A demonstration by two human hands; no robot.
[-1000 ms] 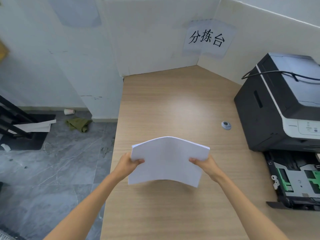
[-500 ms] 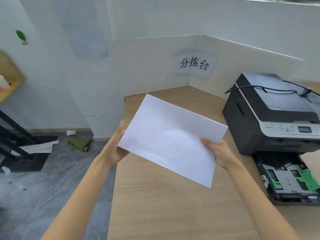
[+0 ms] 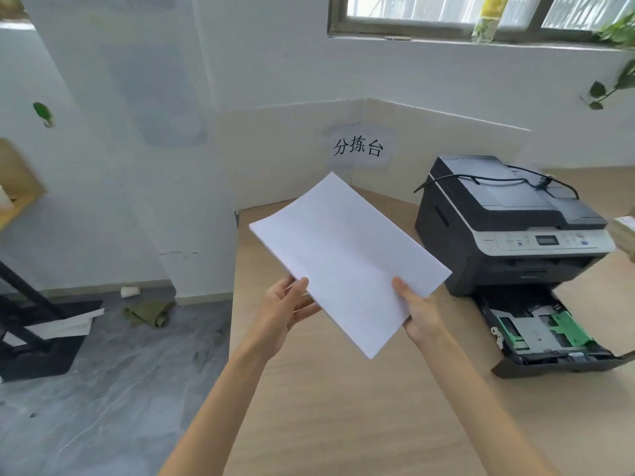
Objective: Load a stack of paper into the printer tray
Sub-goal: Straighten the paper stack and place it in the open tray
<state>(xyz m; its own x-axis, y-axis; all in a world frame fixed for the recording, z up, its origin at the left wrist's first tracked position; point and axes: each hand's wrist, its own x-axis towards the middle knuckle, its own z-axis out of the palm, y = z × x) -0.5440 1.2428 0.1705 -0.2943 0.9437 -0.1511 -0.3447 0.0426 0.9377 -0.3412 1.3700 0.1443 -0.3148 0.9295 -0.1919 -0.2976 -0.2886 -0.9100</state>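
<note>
On the wooden tabletop (image 3: 343,407) I see my left hand (image 3: 281,310) and right hand (image 3: 417,312), each grip clenched on the paper stack (image 3: 347,259), held tilted in the air. At three o'clock sits the printer (image 3: 508,225), its tray (image 3: 546,333) pulled open.

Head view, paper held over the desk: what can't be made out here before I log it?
- Left hand fingers: mostly under the paper, so the grip beneath is hidden.
- Right hand: only the thumb shows on top.
- Sheet count: edges too fine to tell.
- Tray: front corner cut off by the right frame edge.
- Printer panel labels: too small and blurred.
- Object right of the printer: cut off by the frame edge.
</note>
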